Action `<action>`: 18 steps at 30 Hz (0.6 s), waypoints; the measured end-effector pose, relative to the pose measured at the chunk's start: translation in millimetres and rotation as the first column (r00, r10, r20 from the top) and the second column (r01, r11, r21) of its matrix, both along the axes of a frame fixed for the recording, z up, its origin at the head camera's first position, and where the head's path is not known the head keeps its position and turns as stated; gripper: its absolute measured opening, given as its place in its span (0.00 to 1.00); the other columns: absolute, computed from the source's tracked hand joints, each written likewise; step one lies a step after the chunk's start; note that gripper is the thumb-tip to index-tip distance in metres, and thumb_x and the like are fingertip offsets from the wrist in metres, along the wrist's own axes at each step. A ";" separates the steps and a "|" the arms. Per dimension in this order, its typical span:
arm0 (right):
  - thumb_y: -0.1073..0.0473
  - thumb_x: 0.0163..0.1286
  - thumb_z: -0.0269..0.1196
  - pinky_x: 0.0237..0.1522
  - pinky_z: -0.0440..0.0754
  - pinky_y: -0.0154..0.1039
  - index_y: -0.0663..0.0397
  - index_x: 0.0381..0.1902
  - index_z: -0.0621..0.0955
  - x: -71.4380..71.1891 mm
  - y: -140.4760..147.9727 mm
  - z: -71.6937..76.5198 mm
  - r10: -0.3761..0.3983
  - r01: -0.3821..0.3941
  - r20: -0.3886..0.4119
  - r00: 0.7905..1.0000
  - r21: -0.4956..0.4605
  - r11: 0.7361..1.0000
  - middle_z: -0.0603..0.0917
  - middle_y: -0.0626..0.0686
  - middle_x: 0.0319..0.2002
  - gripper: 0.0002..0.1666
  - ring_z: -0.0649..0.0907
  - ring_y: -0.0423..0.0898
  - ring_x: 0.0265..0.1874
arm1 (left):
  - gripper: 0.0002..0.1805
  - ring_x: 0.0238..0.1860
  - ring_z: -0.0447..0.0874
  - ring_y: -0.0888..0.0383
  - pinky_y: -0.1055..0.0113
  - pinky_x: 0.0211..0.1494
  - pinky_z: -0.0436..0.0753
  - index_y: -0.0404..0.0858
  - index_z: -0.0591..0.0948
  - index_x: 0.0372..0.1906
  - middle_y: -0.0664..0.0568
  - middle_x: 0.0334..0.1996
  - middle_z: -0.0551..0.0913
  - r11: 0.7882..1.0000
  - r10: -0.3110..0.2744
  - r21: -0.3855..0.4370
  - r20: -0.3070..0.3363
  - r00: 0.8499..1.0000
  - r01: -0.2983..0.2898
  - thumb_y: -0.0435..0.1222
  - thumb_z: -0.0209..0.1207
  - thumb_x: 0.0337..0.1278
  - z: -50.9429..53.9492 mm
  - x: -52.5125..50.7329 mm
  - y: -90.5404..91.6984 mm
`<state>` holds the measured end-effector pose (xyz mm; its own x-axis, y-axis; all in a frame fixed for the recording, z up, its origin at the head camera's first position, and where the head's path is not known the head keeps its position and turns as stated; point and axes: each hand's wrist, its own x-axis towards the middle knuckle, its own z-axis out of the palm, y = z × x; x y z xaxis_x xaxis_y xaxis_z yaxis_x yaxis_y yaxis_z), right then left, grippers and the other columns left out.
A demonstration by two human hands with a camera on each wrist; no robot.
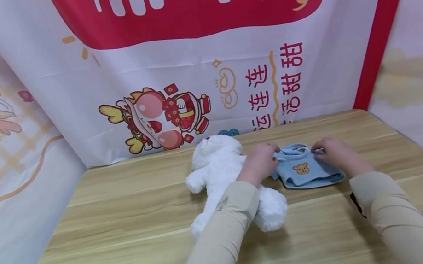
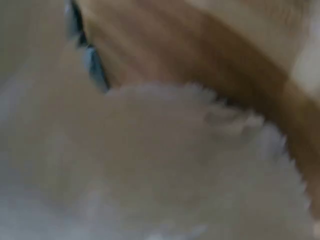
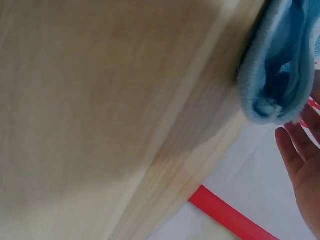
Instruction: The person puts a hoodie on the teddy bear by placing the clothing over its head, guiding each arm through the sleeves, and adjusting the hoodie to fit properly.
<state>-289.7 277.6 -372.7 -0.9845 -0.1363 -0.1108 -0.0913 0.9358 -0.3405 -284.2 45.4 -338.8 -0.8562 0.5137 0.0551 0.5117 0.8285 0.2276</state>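
Head: left hand (image 1: pixel 257 162) and right hand (image 1: pixel 338 153) pinch blue hoodie (image 1: pixel 311 173); sleeve (image 1: pixel 225 233) crosses white plush (image 1: pixel 219 170).

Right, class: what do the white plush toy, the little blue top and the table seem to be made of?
White plush toy: fluffy, probably synthetic fur; its edges look tufted.
Blue top: soft, matte fabric, perhaps fleece, given its fuzzy hem.
Table: wood or wood-look laminate; streaky grain shows.

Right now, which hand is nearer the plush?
Left. The left hand is beside the plush, at the shirt's nearer shoulder; the right hand is at its farther shoulder.
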 end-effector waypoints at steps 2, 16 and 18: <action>0.58 0.68 0.60 0.61 0.67 0.65 0.62 0.58 0.76 0.4 1.1 -2.5 0.025 -0.025 0.010 1.000 -0.002 1.000 0.74 0.70 0.60 0.23 0.70 0.68 0.61 | 0.17 0.53 0.80 0.59 0.70 0.54 0.79 0.45 0.79 0.57 0.53 0.53 0.81 1.000 0.005 -0.025 -0.029 1.000 -0.006 0.35 0.56 0.64 -5.6 1.2 3.2; 0.59 0.66 0.61 0.61 0.67 0.65 0.64 0.57 0.76 -2.0 1.8 -12.6 0.065 -0.065 0.040 0.997 0.004 0.998 0.72 0.73 0.59 0.23 0.70 0.70 0.60 | 0.12 0.47 0.82 0.60 0.70 0.44 0.83 0.48 0.81 0.51 0.55 0.47 0.83 0.967 -0.037 -0.252 -0.277 0.960 -0.036 0.39 0.51 0.69 -37.8 18.3 28.7; 0.59 0.66 0.61 0.60 0.67 0.66 0.63 0.57 0.75 -1.4 2.2 -13.7 0.057 -0.057 0.048 0.997 0.012 0.998 0.69 0.74 0.60 0.23 0.70 0.71 0.59 | 0.12 0.47 0.82 0.60 0.69 0.44 0.83 0.48 0.81 0.50 0.55 0.46 0.83 0.965 -0.011 -0.254 -0.288 0.957 -0.065 0.37 0.49 0.69 -43.1 19.4 31.8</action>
